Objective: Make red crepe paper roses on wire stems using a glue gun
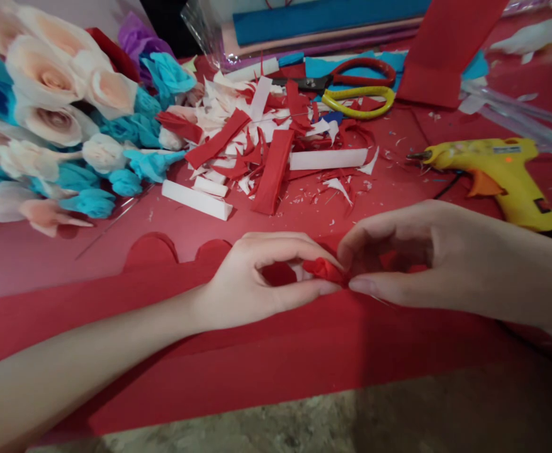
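Between the fingertips of my left hand (250, 280) sits a small red crepe-paper flower (323, 269), its ruffled end toward the palm. My right hand (427, 258) comes in from the right and pinches the flower's base with thumb and fingertips. A thin wire-like stem (383, 302) slants out under the right thumb. Both hands are closed, low over the red crepe paper (172, 321) spread on the table. Just behind my left hand lie two rounded red paper pieces (151, 251).
A yellow glue gun (488, 163) lies right, its light lit. Scissors (360, 88) with red and yellow handles rest by paper scraps (238, 138). Finished paper flowers (51, 78) crowd the left. Folded red paper (445, 56) and a blue roll (323, 22) are behind.
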A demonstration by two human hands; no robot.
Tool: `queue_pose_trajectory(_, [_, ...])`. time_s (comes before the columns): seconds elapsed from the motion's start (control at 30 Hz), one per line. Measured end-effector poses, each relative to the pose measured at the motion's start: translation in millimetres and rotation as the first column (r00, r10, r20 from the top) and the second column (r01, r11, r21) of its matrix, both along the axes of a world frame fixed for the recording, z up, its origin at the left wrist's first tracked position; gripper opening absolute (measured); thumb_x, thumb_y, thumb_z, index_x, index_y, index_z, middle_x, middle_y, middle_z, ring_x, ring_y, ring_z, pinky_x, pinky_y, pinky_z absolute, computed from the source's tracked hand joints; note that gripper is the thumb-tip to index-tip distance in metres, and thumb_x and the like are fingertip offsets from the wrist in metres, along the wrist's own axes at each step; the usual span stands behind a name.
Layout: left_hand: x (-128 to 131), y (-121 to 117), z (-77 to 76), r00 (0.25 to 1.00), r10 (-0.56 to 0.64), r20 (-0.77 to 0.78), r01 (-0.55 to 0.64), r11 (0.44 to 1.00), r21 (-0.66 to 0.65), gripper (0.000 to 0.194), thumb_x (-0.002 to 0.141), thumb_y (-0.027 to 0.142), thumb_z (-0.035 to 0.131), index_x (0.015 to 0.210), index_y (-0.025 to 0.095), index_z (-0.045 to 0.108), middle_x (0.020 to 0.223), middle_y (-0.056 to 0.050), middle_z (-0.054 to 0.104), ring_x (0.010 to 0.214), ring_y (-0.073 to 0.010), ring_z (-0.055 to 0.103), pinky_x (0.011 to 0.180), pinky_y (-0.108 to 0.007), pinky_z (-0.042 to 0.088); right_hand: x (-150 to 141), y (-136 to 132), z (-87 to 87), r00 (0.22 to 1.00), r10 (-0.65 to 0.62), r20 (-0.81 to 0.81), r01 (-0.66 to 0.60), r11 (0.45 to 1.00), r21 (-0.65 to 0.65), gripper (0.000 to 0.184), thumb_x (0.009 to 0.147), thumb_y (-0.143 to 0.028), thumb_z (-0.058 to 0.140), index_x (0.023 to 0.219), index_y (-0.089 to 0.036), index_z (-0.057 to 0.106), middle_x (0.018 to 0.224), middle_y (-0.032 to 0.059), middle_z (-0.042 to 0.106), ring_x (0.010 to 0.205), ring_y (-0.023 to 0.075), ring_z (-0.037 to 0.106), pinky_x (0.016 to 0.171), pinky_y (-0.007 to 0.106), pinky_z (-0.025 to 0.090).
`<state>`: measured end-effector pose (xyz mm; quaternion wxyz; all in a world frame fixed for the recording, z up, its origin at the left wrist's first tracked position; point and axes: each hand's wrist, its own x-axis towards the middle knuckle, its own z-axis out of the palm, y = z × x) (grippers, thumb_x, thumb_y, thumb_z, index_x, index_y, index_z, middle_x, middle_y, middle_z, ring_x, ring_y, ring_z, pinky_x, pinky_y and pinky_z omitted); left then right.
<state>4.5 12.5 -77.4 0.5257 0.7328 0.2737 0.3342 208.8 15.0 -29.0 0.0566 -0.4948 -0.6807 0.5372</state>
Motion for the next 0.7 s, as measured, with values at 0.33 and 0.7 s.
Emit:
queue_pose_trajectory(0.33, [1.1, 0.2, 0.0, 0.999, 0.050, -0.004, -0.050, 0.999, -0.020, 0.008, 0.074, 0.014, 0.065, 0.081, 0.011, 0.064, 0.078, -0.005, 0.067, 0.069, -0.0123, 0.063, 0.064, -0.021, 0.053, -6.2, -3.6, -0.4, 0.997, -0.076, -0.001, 0.076, 0.997, 0.003, 0.016, 0.073, -0.036, 0.060, 0.083, -0.025, 0.065, 0.075, -0.0035, 0.065, 0.064, 0.0120, 0.060, 0.054, 0.022, 0.043])
queue_pose_trajectory(0.7, [-1.1, 0.9, -1.2, 1.000, -0.013, 0.011, 0.013, 1.000, -0.005, 0.012, 0.075, 0.010, 0.064, 0.087, 0.012, 0.063, 0.082, -0.004, 0.066, 0.074, -0.0110, 0.062, 0.067, -0.019, 0.052, -7.3, -0.6, 2.6, 0.998, -0.064, -0.003, 0.064, 0.998, -0.014, 0.016, 0.074, -0.036, 0.058, 0.078, -0.023, 0.066, 0.072, -0.0047, 0.065, 0.064, 0.0122, 0.059, 0.054, 0.022, 0.040])
